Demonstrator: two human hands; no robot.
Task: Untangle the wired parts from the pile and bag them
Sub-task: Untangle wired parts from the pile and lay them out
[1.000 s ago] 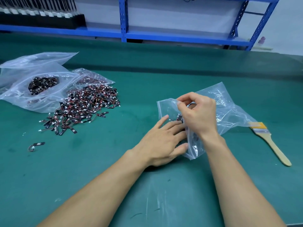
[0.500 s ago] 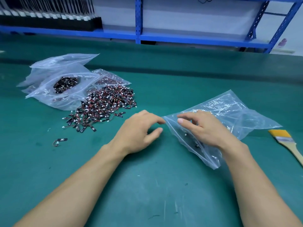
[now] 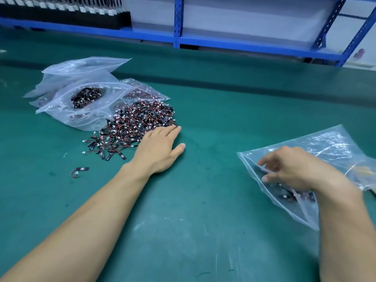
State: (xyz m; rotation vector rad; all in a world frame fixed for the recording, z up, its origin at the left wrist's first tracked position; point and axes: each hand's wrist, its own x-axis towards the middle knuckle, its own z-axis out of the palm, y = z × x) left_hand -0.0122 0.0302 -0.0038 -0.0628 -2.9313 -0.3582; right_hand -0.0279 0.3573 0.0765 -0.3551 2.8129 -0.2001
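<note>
A pile of small black wired parts (image 3: 136,123) with red wires and white plugs lies on the green mat at centre left. My left hand (image 3: 160,148) lies flat with straight fingers, its fingertips touching the pile's right edge. At the right a clear plastic bag (image 3: 325,145) lies on the mat with a few black parts (image 3: 289,197) inside near its lower end. My right hand (image 3: 295,169) rests on the bag near its mouth, fingers curled and pinching the plastic. One loose wired part (image 3: 80,170) lies alone to the left.
Several clear bags (image 3: 81,82) lie behind the pile, one holding black parts (image 3: 86,96). A brush's yellow part (image 3: 364,169) shows through the right bag. Blue shelving (image 3: 223,40) runs along the table's far side. The green mat (image 3: 203,210) covers the table.
My left hand left the bag and reached up-left to the pile's edge. The view shifted left, so the bag and my right hand now sit at the far right.
</note>
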